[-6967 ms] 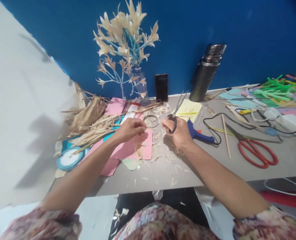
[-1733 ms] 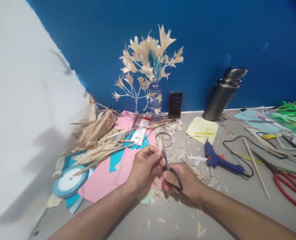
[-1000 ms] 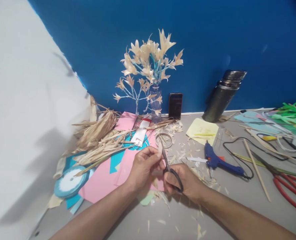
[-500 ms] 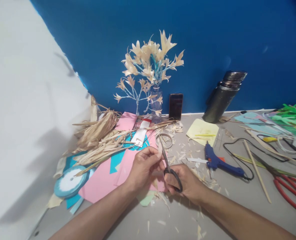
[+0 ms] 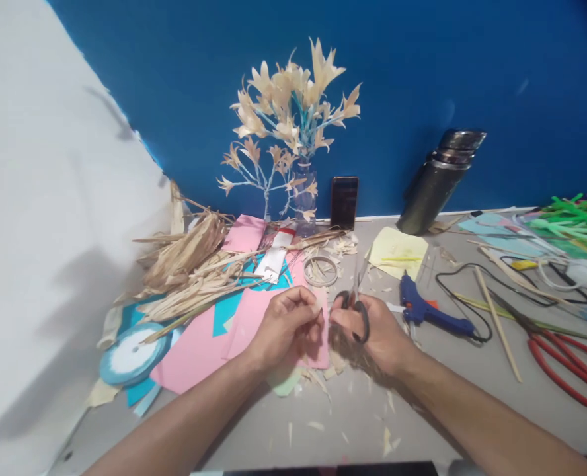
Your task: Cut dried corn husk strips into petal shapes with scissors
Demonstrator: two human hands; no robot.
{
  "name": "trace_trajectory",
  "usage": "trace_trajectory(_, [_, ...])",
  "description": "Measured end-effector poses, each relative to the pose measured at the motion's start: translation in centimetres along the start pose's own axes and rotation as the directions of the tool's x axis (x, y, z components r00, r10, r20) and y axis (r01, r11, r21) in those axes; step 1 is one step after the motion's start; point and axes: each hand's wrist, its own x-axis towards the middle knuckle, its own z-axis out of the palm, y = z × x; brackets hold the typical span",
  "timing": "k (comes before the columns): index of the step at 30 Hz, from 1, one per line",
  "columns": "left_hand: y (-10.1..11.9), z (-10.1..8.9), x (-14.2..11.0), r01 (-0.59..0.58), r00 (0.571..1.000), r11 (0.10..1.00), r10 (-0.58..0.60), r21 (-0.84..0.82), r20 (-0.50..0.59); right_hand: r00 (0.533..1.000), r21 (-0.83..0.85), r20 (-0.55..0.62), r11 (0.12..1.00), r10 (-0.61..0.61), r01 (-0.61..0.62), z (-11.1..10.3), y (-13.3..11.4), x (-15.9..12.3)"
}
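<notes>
Over the pink sheets (image 5: pixel 194 357), my left hand (image 5: pixel 288 324) pinches a small pale husk piece (image 5: pixel 317 304) between thumb and fingertips; most of it is hidden by the fingers. My right hand (image 5: pixel 385 334) has its fingers in the black handles of a small pair of scissors (image 5: pixel 357 297). Their blades point away from me and stand apart from the husk piece. A tape roll (image 5: pixel 322 283) lies just beyond both hands. Bundles of dried husks (image 5: pixel 189 258) are heaped at the left, beside a blue ribbon spool (image 5: pixel 133 354).
Husk flowers (image 5: pixel 293 99) stand in a clear bottle (image 5: pixel 305 198) by the wall, next to a phone (image 5: pixel 344 201) and a leaning flask (image 5: pixel 439 185). Rightward lie a blue glue gun (image 5: pixel 435 314), a wooden stick (image 5: pixel 498 324) and red-handled scissors (image 5: pixel 566 363). Scraps litter the table.
The scissors have moved right, away from the husk piece, and my hands are farther apart. My left hand keeps its pinch. The view has tipped slightly downward.
</notes>
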Motion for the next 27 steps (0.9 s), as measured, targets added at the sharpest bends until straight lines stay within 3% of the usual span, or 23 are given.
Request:
trace_trajectory(3, [0.0, 0.2, -0.2, 0.075, 0.993, 0.997, -0.076, 0.017, 0.092, 0.994, -0.073, -0.078, 0.995, -0.075, 0.069, -0.6, -0.6, 0.3])
trace_trajectory(8, [-0.1, 0.3, -0.2, 0.13, 0.97, 0.988, -0.143, 0.08, 0.198, 0.997, -0.081, -0.035, 0.994, -0.074, 0.071, -1.1, -0.7, 0.2])
trace_trajectory(12, [-0.3, -0.1, 0.1, 0.152, 0.967, 0.988, -0.151, 0.01, 0.207, 0.993, -0.084, -0.078, 0.993, -0.093, 0.086, -1.0, -0.5, 0.1])
trace_trajectory(16, [-0.3, -0.6, 0.6, 0.121, 0.985, 0.991, -0.113, -0.059, 0.134, 0.994, -0.051, -0.086, 0.997, -0.065, 0.061, -0.5, -0.4, 0.0])
trace_trajectory(19, [0.4, -1.0, 0.9, 0.097, 0.992, 0.988, -0.086, -0.122, 0.093, 0.999, -0.049, 0.006, 0.998, 0.032, -0.031, -0.2, -0.8, -0.4])
trace_trajectory(22, [1.3, -1.4, 1.1, 0.097, 0.986, 0.987, -0.078, -0.129, 0.146, 0.982, -0.142, 0.179, 0.989, 0.068, -0.043, -0.4, -1.3, -0.8])
trace_trajectory(25, [2.1, -1.9, 1.3, 0.058, 0.978, 0.99, -0.03, -0.131, 0.207, 0.911, -0.246, 0.403, 0.969, 0.087, 0.017, -1.1, -1.4, -1.0])
trace_trajectory(27, [2.4, -2.3, 1.4, 0.029, 0.971, 0.993, 0.0, -0.117, 0.24, 0.874, -0.312, 0.47, 0.949, 0.122, 0.035, -1.4, -1.4, -1.0])
